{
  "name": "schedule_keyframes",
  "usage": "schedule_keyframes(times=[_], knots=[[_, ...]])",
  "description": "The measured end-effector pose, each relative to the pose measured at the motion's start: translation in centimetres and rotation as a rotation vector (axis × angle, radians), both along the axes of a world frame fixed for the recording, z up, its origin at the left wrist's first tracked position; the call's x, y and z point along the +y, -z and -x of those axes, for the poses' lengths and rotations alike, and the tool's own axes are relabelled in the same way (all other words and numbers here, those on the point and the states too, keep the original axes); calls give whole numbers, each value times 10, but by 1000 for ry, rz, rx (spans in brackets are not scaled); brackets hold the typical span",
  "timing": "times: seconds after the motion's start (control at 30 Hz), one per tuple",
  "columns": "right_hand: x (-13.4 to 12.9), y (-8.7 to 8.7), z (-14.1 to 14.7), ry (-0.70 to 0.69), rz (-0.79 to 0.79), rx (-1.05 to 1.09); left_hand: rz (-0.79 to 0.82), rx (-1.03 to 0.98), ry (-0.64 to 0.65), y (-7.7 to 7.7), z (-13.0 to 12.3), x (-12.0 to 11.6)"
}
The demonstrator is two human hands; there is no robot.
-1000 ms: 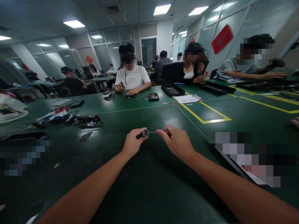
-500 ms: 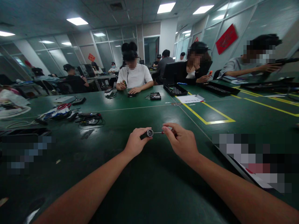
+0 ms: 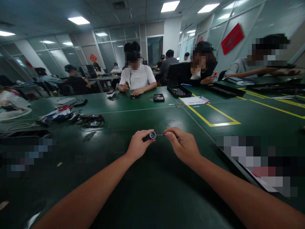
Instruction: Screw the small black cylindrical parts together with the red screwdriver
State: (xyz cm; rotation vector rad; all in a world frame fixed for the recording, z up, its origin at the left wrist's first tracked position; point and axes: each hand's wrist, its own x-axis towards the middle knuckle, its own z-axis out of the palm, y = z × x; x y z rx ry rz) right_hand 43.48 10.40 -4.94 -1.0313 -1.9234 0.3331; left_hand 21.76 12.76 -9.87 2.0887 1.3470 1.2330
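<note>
Near the viewer, over a dark green tabletop, a dark cylinder is gripped between thumb and fingers by the left hand, its pale-rimmed round end being turned toward the viewer. At three o'clock from it, just beside, a red-handled screwdriver is grasped by the right hand, the handle being mostly hidden in the curled fingers. The thin shaft is pointed at the cylinder's side; whether contact is made cannot be told. Toward four o'clock, white paper is partly covered by blurred blocks. At nine o'clock, well apart, a black tray is seen at the edge. Between nine and ten o'clock, a bundle of black cables is laid down, with white-and-blue gloves heaped beyond. Between two and three o'clock, yellow tape is stuck down in an outline; at two o'clock a white sheet is placed. Farther off, a black parts tray is set at one o'clock and a small black box at twelve. Beyond, between eleven and twelve, a person in a white shirt is seated.
</note>
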Motion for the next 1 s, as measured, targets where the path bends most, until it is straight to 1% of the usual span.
schedule_keyframes(times=[0.17,0.37,0.5,0.57,0.73,0.93,1.0], knots=[[-2,1,2,55,4,-48,6,1,9,0,-1,0],[2,6,2,11,-56,19,17,-24,-20,1,2,1],[3,3,0,25,34,-14,10,3,-31,-1,2,-1],[2,2,1,38,54,-35,0,12,-27,-2,1,-1],[0,2,3,51,30,-40,-36,52,-20,-3,1,-1],[2,5,2,-4,-19,31,-50,69,-27,-4,2,-2],[1,4,2,0,-11,27,-54,80,-21,-5,1,-3]])
